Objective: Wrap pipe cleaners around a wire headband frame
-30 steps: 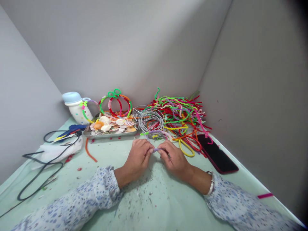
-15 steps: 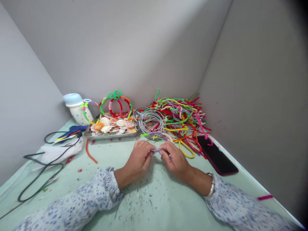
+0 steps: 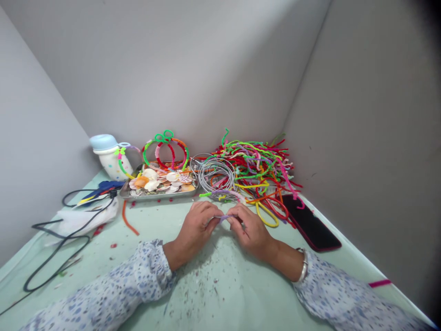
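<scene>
Surface: pale green table [image 3: 213, 294] in a grey-walled corner.
Left hand [image 3: 195, 229]: centre frame, fingers pinched on a lilac pipe cleaner [image 3: 224, 216].
Right hand [image 3: 251, 230]: fingers pinched on its other end.
Behind: tray of shells [image 3: 159, 182], pipe cleaner pile [image 3: 257, 168].

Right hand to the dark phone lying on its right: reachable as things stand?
Probably yes. The phone lies flat beside the right hand, with bare table between them. But that hand and the left hand both pinch the purple pipe cleaner, so it is occupied.
</scene>
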Tool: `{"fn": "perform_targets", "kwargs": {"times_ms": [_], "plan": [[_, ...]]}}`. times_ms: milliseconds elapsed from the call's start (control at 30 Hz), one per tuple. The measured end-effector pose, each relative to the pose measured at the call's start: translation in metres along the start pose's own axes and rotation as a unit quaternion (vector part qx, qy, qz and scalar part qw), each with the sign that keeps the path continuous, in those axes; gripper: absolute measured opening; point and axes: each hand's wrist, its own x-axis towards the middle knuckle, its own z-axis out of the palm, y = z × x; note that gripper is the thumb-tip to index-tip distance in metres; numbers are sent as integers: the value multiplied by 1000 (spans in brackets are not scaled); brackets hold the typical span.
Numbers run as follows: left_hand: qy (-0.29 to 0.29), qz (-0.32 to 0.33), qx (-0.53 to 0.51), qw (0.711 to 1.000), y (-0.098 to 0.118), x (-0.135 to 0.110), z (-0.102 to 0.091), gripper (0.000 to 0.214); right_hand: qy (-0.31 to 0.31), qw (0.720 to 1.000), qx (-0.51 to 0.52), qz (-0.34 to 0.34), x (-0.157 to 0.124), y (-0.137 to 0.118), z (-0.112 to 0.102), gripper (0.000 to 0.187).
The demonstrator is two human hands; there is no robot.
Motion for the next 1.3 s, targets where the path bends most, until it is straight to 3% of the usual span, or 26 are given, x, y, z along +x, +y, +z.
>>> {"fn": "perform_targets", "kwargs": {"times_ms": [567,767,933,1033,1300], "plan": [[34,3,-3,999,4,0,-4,14,19,1000,12,13,1,-1,0,10],[124,-76,-11,989,16,-2,-10,8,58,997,3,49,0,1,0,8],[64,-128,-105,984,20,-1,-7,12,89,994,-3,63,-1,3,2,7],[59,-157,-147,975,21,0,-3,14,86,995,-12,51,-1,3,3,7],[29,-314,-274,909,15,3,3,14,70,997,-13,36,0,2,4,7]]}}
